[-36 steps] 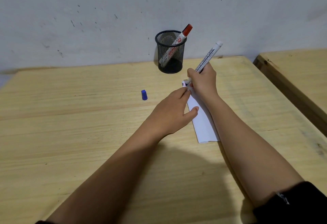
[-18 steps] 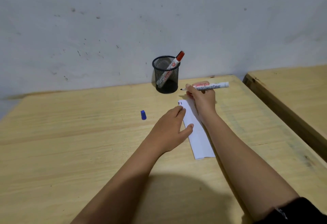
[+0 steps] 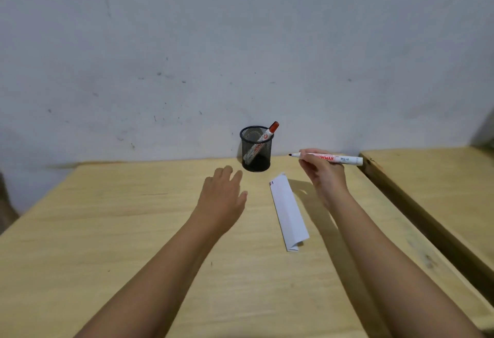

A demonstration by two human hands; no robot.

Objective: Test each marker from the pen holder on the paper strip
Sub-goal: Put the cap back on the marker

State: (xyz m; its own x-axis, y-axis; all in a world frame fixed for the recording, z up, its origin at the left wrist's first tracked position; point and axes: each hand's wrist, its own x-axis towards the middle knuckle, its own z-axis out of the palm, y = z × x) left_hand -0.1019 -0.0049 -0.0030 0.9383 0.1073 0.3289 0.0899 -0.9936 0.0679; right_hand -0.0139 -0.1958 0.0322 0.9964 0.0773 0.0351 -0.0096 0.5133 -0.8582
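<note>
On the pale wooden table (image 3: 133,231) a black wire-mesh pen holder (image 3: 256,149) stands near the far edge, close to the grey scuffed wall (image 3: 240,44), and a white marker with a red cap (image 3: 263,138) leans inside it, its cap poking out above the rim on the right. Just in front of the holder and slightly to its right lies the folded white paper strip (image 3: 288,212), flat on the wood, with small dark marks at its far left corner. The right hand (image 3: 324,174) is raised above the table to the right of the strip, fingers closed around an uncapped white marker with red lettering (image 3: 327,158) — the marker lies roughly level, its dark tip pointing left toward the holder and clear of the paper. The left hand (image 3: 222,198) hovers palm down to the left of the strip, fingers loosely spread and holding nothing — apart from both paper and holder. A second wooden table (image 3: 441,190) stands to the right.
</note>
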